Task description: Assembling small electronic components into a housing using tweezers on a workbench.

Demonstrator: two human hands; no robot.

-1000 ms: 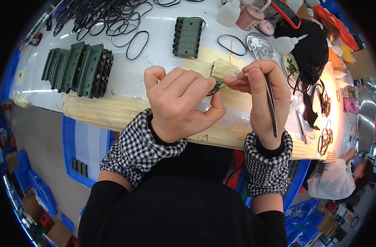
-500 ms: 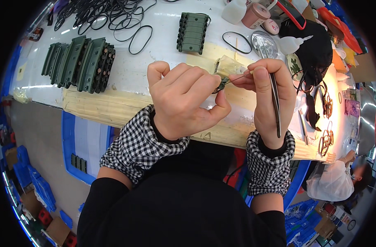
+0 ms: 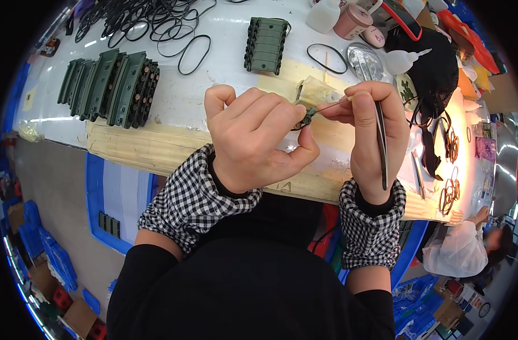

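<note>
My left hand is closed over a small dark green part, pinched at the fingertips. Most of that part is hidden behind my fingers. Opposite it, my right hand pinches a thin needle-like rod, whose tip reaches the green part. A pair of tweezers also sits in my right hand, its dark legs running down across the palm toward the wrist. Just beyond my fingertips lies a small clear, yellowish block on the tabletop.
Green model track-like assemblies stand in a row at left; another lies farther back. Black rubber loops are heaped at far left. Squeeze bottles, a pink jar and black cloth crowd the right. A person sits at far right.
Both hands have shifted very slightly, holding the same things. The rod's tip stays at the green part.
</note>
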